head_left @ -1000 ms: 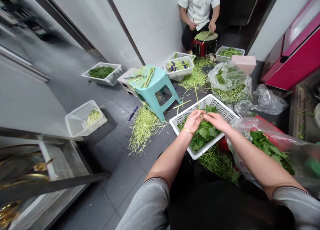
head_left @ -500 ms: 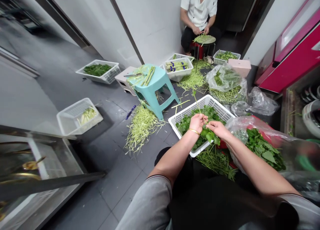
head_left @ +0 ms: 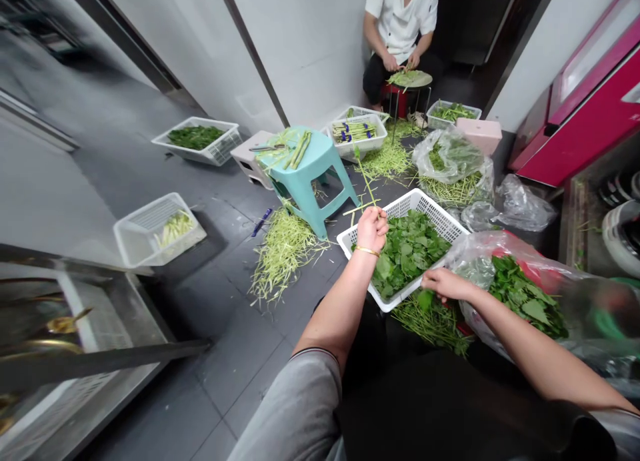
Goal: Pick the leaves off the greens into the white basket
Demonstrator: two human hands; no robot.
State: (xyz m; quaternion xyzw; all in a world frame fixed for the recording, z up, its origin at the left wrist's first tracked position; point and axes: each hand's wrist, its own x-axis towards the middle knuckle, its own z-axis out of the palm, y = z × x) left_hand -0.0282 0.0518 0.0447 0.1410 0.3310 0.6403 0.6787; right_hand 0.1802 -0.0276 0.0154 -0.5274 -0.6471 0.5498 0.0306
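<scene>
My left hand (head_left: 373,229), with a gold bangle at the wrist, is closed round a thin green stem (head_left: 367,181) that points up and away and ends in a small leaf. It is over the left rim of a white plastic basket (head_left: 345,242) of loose green leaves (head_left: 410,247). My right hand (head_left: 443,284) pinches a leafy green sprig (head_left: 426,299) just outside the basket's near right edge. Below that hand lies a heap of thin green stems (head_left: 425,322). To its right, a clear plastic bag holds leafy greens (head_left: 527,297).
A turquoise stool (head_left: 313,167) bears stalks; pale peelings (head_left: 280,254) lie beside it. A person in white (head_left: 403,27) works at a small round stool (head_left: 413,79). White baskets (head_left: 220,151) stand around. A bag of stems (head_left: 450,167) sits beyond my basket; a metal rack (head_left: 145,327) stands left.
My hands have parted. My left hand has moved left with the stem, towards the basket's rim. My right hand has dropped down and right with a leafy sprig, out past the basket's near edge.
</scene>
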